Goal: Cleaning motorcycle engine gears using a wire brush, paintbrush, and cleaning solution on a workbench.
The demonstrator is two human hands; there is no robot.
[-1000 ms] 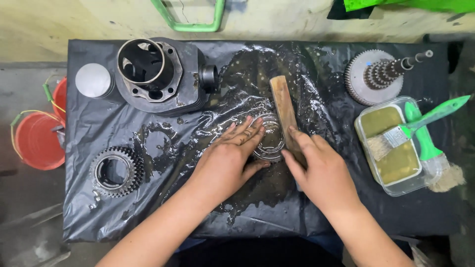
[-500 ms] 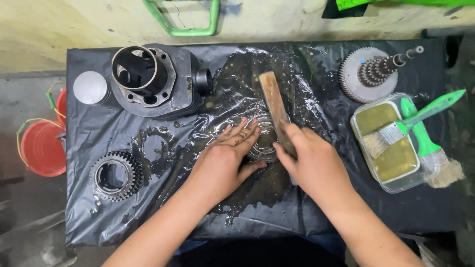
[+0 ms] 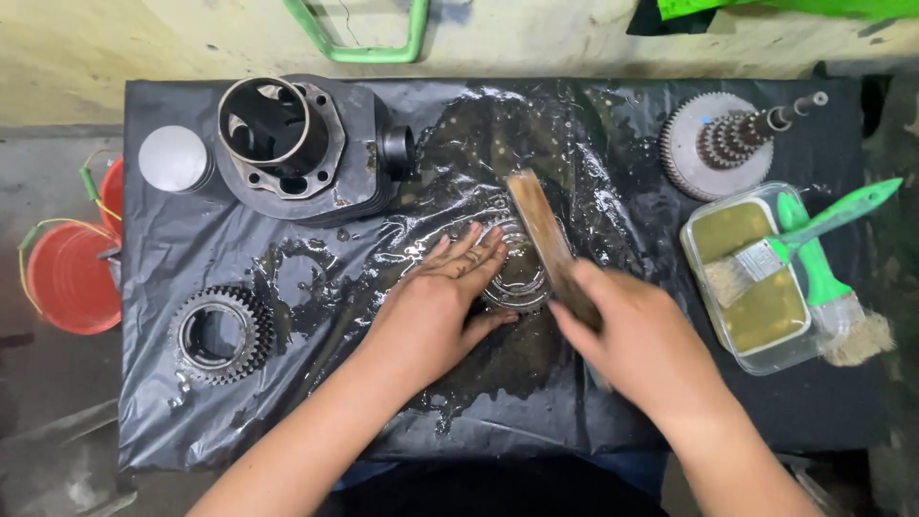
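Black plastic sheeting (image 3: 239,421), wet with oily liquid, covered your bench. Your left hand (image 3: 436,306) lay flat, fingers spread, pinning a ring-shaped metal gear part (image 3: 517,278) at the sheet's centre. Your right hand (image 3: 637,335) was clamped around a wooden-handled brush (image 3: 546,239) angled across that part. Likely hazard: the slick film could let the part slide from under your palm or skid toward the cylinder block (image 3: 297,144).

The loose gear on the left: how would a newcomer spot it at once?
Start at the black plastic sheet and its big dark engine cylinder. Below that, near the sheet's left edge, lies the toothed grey metal gear ring. Unlike the ring under the hands, it lies flat, alone and untouched.
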